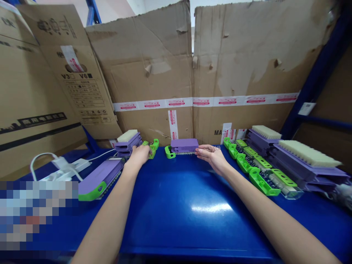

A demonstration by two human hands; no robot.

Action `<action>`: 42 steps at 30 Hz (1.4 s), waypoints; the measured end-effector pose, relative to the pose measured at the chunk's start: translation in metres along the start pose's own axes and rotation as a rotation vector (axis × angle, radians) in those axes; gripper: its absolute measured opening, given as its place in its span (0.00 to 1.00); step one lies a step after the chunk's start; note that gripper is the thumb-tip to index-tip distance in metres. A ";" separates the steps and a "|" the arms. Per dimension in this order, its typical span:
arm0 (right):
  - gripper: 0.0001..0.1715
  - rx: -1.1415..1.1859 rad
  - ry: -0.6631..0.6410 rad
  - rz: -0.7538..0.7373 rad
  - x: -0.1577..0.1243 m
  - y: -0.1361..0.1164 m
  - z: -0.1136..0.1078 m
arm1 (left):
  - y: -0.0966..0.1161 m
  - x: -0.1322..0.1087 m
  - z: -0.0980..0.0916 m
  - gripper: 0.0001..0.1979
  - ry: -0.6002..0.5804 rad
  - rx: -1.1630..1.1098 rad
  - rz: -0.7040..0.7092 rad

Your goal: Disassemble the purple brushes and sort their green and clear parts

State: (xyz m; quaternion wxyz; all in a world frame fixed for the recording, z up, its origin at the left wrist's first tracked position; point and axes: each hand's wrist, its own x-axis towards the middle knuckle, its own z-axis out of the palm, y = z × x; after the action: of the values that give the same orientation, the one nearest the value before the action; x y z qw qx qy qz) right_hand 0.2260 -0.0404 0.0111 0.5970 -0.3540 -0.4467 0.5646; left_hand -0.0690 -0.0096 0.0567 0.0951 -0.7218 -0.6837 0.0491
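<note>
At the back middle of the blue table stands a purple plastic block [184,143] with a row of thin metal springs or pins along its lower edge. My right hand [213,156] is at the block's right end, fingers closed together. Thin shiny metal bits show by the fingers; what they grip is too small to name. A green end piece [170,152] sits at the block's left end. My left hand [141,156] is bent over beside a purple stack [129,145] topped with pale bristles, close to another green piece [154,146]; most of its fingers are hidden.
A larger purple block with a green end [101,179] lies left, near a white power strip [74,167]. Several green end pieces [242,161], clear boxes [288,189] and bristle-topped purple stacks [308,157] line the right. Cardboard sheets [154,73] wall the back.
</note>
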 end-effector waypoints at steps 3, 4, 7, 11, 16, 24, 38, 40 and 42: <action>0.20 0.001 -0.005 -0.002 0.000 0.001 -0.001 | 0.001 -0.001 0.000 0.16 0.010 -0.016 0.016; 0.20 0.001 -0.006 -0.003 0.000 0.001 -0.001 | 0.002 -0.001 0.000 0.16 0.014 -0.015 0.021; 0.20 -0.003 -0.007 -0.001 0.000 0.000 -0.001 | 0.005 -0.005 -0.003 0.17 0.056 0.000 0.040; 0.19 -0.011 -0.006 -0.005 0.000 0.001 -0.001 | 0.023 -0.012 -0.010 0.18 0.174 -0.006 0.121; 0.20 -0.009 -0.011 -0.005 0.001 0.002 -0.001 | 0.059 -0.019 -0.006 0.17 0.255 0.020 0.341; 0.20 -0.004 -0.011 -0.001 0.000 0.002 -0.001 | 0.070 -0.014 0.003 0.13 0.245 0.047 0.385; 0.18 -0.020 0.003 0.005 0.000 0.001 -0.001 | 0.041 -0.038 -0.030 0.06 -0.167 -0.283 0.183; 0.19 -0.019 0.002 0.001 0.000 0.001 -0.002 | 0.031 -0.040 -0.033 0.05 -0.247 -0.300 0.119; 0.19 -0.018 0.002 -0.002 0.001 0.001 -0.002 | 0.022 -0.042 -0.036 0.04 -0.344 -0.318 0.074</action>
State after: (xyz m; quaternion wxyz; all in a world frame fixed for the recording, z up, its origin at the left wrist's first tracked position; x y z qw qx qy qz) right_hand 0.2275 -0.0392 0.0092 0.5949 -0.3593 -0.4515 0.5597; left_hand -0.0431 -0.0547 0.0850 -0.1396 -0.7332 -0.6622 0.0667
